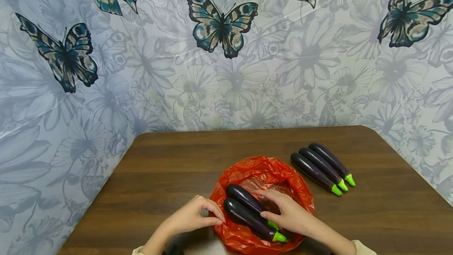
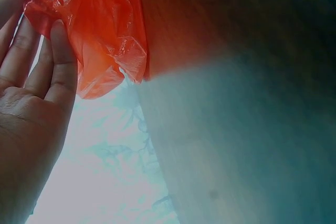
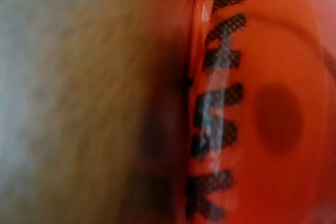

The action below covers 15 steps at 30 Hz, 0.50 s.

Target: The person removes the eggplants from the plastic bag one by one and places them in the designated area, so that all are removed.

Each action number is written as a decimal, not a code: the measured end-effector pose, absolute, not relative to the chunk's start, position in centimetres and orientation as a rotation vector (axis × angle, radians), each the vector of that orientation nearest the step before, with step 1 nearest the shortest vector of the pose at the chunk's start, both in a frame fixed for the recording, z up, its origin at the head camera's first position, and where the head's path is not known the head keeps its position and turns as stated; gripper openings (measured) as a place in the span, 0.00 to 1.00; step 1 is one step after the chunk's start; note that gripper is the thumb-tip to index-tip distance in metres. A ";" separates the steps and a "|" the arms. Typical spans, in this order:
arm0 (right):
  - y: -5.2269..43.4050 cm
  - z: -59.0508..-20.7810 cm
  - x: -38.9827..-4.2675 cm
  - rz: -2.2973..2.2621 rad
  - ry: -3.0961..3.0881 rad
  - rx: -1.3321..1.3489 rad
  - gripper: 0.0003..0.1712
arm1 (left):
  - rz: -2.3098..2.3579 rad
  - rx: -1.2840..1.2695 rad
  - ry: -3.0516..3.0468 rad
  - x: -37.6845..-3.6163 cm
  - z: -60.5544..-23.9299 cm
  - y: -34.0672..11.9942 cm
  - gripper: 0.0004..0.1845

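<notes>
A crumpled red plastic bag (image 1: 247,170) lies open on the front middle of the brown table (image 1: 170,168). Two dark purple eggplants with green stem ends lie in it side by side. My left hand (image 1: 216,217) pinches the bag's left rim; the left wrist view shows its fingers (image 2: 55,61) against the red plastic (image 2: 100,30). My right hand (image 1: 263,204) reaches over the bag and grips the farther eggplant (image 1: 240,194), with the thumb beside the nearer eggplant (image 1: 244,217). The right wrist view is a blurred close-up of the bag (image 3: 273,108) with black print.
Three more eggplants (image 1: 320,168) lie in a row on the table to the right of the bag, green tips towards me. A butterfly-and-flower patterned backdrop (image 1: 226,50) surrounds the table on the far and side edges.
</notes>
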State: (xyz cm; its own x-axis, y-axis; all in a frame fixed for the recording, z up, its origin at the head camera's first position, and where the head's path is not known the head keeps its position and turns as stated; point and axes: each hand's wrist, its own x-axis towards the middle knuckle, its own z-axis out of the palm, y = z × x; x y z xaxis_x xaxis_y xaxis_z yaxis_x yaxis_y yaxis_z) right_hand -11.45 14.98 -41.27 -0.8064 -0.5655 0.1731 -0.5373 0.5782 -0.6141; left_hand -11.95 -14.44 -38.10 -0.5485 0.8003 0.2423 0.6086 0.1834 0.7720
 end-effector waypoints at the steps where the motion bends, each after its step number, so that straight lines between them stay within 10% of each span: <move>1: 14.8 -41.3 -11.4 -1.041 2.745 -0.965 0.32 | 1.300 1.366 2.236 -12.0 -38.2 -14.4 0.04; 15: 13.8 -41.4 -11.7 -1.022 2.658 -0.955 0.31 | 1.304 1.377 2.226 -12.1 -38.3 -14.4 0.04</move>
